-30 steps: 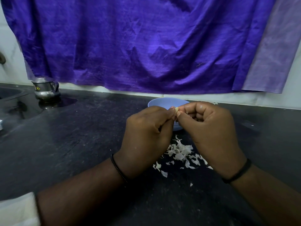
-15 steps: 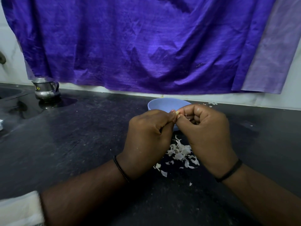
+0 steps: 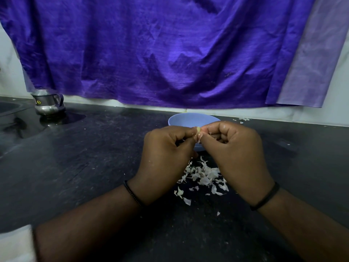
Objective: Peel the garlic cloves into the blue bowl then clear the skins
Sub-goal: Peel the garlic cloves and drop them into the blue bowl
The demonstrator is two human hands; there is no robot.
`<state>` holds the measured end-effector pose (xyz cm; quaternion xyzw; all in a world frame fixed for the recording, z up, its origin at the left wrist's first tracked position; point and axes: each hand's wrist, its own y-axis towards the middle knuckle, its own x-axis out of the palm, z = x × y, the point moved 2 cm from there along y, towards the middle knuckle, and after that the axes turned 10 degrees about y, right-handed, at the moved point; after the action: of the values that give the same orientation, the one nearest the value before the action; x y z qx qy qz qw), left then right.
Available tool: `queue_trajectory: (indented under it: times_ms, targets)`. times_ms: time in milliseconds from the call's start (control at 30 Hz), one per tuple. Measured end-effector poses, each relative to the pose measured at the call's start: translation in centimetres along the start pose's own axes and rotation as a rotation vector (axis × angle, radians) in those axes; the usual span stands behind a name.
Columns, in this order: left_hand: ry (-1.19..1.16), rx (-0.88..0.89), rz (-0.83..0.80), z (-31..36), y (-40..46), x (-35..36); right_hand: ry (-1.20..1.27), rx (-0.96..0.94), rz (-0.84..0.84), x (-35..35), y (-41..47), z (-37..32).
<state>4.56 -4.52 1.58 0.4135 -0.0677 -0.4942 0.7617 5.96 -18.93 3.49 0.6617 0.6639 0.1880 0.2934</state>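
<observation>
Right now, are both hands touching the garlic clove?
Touching. The head view shows the left hand and right hand meeting fingertip to fingertip, pinching the pale garlic clove between them in front of the blue bowl.

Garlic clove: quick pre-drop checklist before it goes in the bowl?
1. Garlic clove pinched by left hand and right hand: ok.
2. Skin fully off the clove: cannot tell, fingers hide most of it.
3. Blue bowl right behind the hands, upright: ok.
4. Clove over the bowl's near rim: cannot tell from this single view.
5. Bowl contents: cannot tell, inside is hidden at this angle.
6. Skins cleared: not ok, a pile lies on the counter under the hands, with a few scraps at the back right.
</observation>
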Motion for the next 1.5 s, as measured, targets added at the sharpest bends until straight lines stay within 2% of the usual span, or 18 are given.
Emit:
queue_trajectory:
  times_ms: [500,1067,1233,1400,1500]
  targets:
    - [0.077,0.163,0.012,0.2,-0.5,0.2,-0.131,-0.050,0.076,0.4,-0.4,0.7]
    - [0.172,0.240,0.043,0.1,-0.6,0.6,-0.304,-0.194,0.142,0.9,-0.6,1.0]
    - [0.196,0.282,0.059,0.4,-0.7,0.5,-0.291,-0.226,0.126,0.8,-0.6,1.1]
    - [0.080,0.185,0.059,0.3,-0.2,0.3,-0.169,-0.148,0.091,0.7,-0.4,0.8]
    - [0.011,0.061,0.021,0.2,0.0,0.2,-0.120,-0.122,0.055,0.5,-0.1,0.8]
